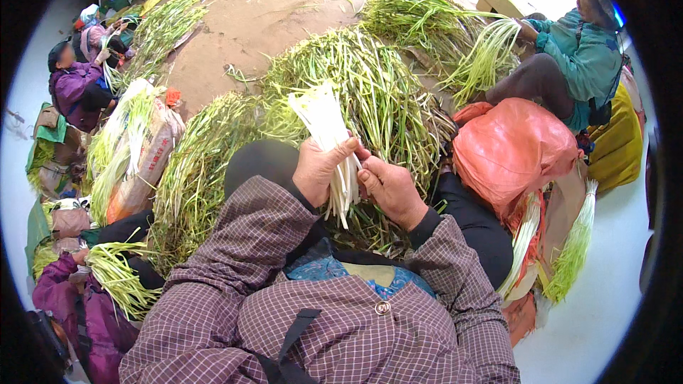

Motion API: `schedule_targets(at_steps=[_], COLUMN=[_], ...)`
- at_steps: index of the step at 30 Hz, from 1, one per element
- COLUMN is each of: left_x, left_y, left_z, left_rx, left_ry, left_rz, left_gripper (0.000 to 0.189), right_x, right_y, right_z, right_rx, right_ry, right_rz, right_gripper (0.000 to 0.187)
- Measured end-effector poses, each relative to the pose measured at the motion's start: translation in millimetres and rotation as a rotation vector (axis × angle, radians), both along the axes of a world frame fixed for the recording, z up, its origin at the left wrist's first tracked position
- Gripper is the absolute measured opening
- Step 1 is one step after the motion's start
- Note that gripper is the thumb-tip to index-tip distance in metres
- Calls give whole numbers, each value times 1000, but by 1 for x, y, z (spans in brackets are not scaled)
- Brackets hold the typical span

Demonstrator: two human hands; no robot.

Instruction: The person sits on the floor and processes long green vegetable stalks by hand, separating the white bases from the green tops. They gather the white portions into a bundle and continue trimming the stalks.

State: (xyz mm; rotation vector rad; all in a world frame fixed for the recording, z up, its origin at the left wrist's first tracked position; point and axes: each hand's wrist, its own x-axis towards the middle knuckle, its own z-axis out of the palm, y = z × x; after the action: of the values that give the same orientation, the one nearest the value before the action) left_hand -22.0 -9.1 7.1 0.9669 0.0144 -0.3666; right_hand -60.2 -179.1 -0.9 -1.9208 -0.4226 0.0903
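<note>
A bundle of long leafy stalks, like garlic chives (322, 112), is in my left hand (318, 169), with the thumb laid across it. Its white stems spread upward, and thin pale ends hang below the fist. At the bundle's right edge, the bent fingers of my right hand (394, 192) pinch the stalks close to my left fingertips. What exactly lies between those right fingertips is partly hidden. Just beyond both hands rises a large heap of green and yellowed stalks (368, 80).
An orange-red plastic bag (515, 146) sits at my right knee. Tied bundles (576, 248) lie at the right. Leftward are another stalk heap (208, 144) and a printed sack (144, 165). Co-workers handle stalks at the right (573, 58), upper left (80, 82) and lower left (85, 304).
</note>
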Motion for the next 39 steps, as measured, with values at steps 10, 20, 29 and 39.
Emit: schedule_targets(at_steps=[10, 20, 29, 39], left_x=[18, 20, 22, 19], left_y=[10, 11, 13, 10], left_z=[24, 11, 11, 8], left_rx=[-58, -127, -108, -57], left_ry=[-323, -118, -82, -70], left_rz=[89, 139, 154, 159], left_gripper=[30, 24, 23, 24], right_x=[25, 54, 60, 13], right_y=[-78, -52, -83, -72], right_z=[-129, -155, -77, -47], right_rx=[-247, -779, 298, 664], right_ry=[41, -47, 597, 457], right_rz=[-336, -349, -146, -133], right_gripper=[15, 21, 21, 29])
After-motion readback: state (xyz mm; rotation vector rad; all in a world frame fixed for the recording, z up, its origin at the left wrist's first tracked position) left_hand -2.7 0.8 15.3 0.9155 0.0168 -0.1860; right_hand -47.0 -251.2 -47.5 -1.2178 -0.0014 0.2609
